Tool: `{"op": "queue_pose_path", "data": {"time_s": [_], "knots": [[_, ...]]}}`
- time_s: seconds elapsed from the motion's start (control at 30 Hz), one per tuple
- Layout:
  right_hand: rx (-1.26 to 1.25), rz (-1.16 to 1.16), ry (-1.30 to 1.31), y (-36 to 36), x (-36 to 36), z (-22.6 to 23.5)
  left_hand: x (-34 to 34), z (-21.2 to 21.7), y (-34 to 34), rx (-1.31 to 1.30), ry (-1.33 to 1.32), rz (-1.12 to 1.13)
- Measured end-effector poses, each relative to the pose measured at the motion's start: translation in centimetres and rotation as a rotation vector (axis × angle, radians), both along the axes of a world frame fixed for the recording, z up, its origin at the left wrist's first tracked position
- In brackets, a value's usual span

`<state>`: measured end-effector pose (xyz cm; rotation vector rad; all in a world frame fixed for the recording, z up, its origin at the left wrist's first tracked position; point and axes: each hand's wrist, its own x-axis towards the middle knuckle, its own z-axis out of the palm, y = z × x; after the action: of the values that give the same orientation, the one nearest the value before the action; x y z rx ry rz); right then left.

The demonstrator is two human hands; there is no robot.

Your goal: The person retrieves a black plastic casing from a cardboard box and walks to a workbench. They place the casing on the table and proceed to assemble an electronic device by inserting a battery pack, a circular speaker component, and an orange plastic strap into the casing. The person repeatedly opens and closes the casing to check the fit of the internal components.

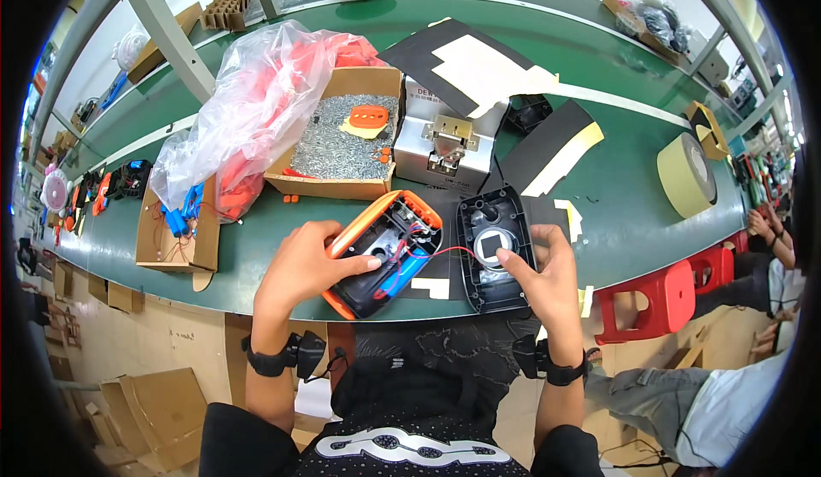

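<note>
My left hand (312,261) is closed around the left side of an orange-and-black plastic housing (369,295), its thumb pressed inside the open shell. Within the housing lie a blue cylindrical battery (412,268) and thin wires. Red wire (455,248) runs from there to a black shell half (481,296), which sits just to the right with its inner side up. A round, silver-rimmed speaker-like part (493,247) is set in that shell. My right hand (552,273) grips the shell's right edge, thumb on or beside the round part.
Beyond the housing stand a cardboard box (338,189) of small screws and a silver screw-feeding machine (410,156). Left are a clear bag (248,92) of red-orange parts and a box (175,259) with blue batteries. A tape roll (687,174) and red stools (647,302) are right.
</note>
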<state>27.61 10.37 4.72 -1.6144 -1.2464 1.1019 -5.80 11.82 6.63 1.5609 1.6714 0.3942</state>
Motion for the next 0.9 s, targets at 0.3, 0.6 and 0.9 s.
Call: {"op": "queue_pose_path", "data": {"time_s": [0.3,0.6,0.9], "knots": [[-0.086,-0.010,1.004,-2.0,1.2,1.0,1.0,-0.6,-1.8,-0.092,-0.425,0.061],[-0.261,0.184,1.846,-4.6,0.3,-1.0,5.7,-2.6,-4.9,-0.323,-1.396,0.266],[-0.288,0.057,1.918,-4.0,-0.2,0.7,7.8,-5.5,-4.0,-0.469,-1.649,0.345]]}}
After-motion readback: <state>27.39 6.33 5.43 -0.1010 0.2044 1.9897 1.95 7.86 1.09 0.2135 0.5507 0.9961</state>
